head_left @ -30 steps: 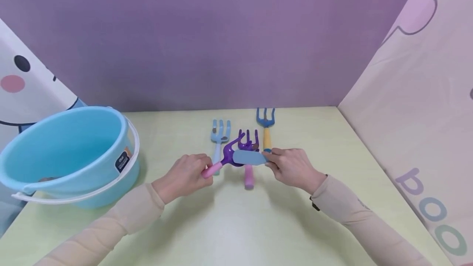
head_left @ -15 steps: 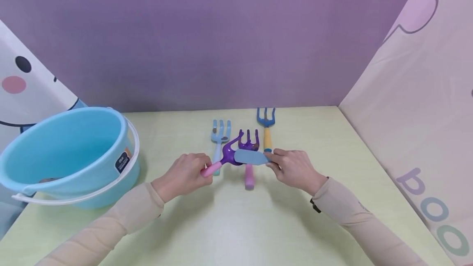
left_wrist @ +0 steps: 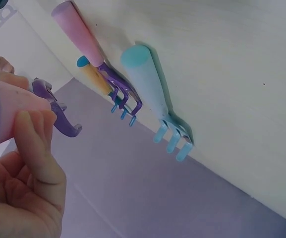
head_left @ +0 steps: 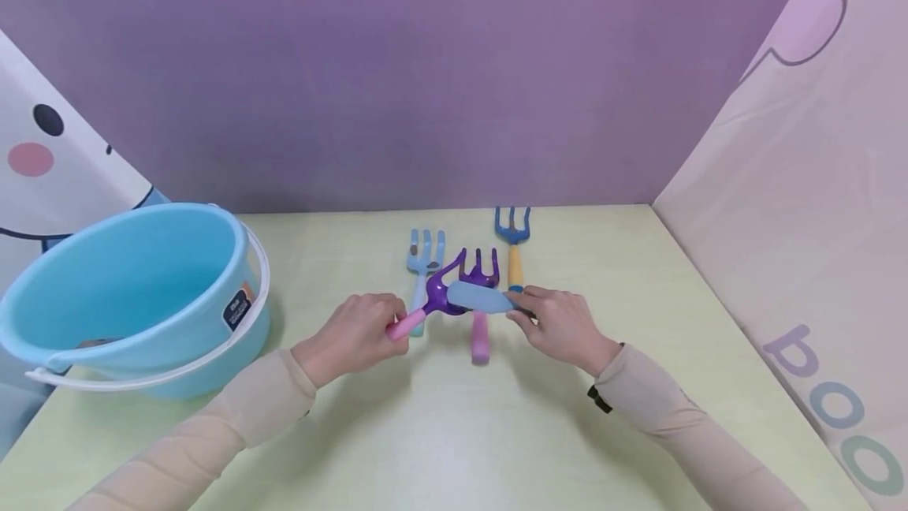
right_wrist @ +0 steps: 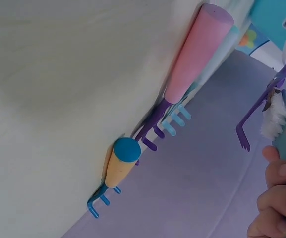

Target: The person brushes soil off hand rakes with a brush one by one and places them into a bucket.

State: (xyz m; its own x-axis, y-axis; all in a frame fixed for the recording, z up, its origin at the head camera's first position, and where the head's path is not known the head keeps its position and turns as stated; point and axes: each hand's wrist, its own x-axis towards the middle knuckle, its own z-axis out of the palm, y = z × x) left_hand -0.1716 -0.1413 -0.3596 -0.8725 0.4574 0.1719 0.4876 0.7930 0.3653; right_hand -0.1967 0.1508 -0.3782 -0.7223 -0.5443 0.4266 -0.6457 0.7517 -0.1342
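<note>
My left hand (head_left: 358, 335) pinches the pink handle (left_wrist: 21, 106) of a purple hand rake (head_left: 438, 295), held above the table with its tines pointing up and right. In my right hand (head_left: 565, 328) is a blue-backed brush (head_left: 478, 296). Its white bristles (right_wrist: 275, 118) touch the rake's head, beside a brown patch. Below them lie a light blue hand rake (head_left: 418, 289), a second purple rake with a pink handle (head_left: 480, 339), and a dark blue rake with a yellow handle (head_left: 515, 265). Brown spots mark the light blue one.
A light blue bucket (head_left: 248, 337) with a white carrying handle stands at the left; something brown shows inside. A purple wall (head_left: 454, 85) closes off the back of the pale green table (head_left: 454, 448). A printed white panel (head_left: 816, 203) rises on the right.
The brush has shifted slightly and tilts a little more, its far end staying on the held rake's head. My left hand and the rakes on the table stay nearly in place.
</note>
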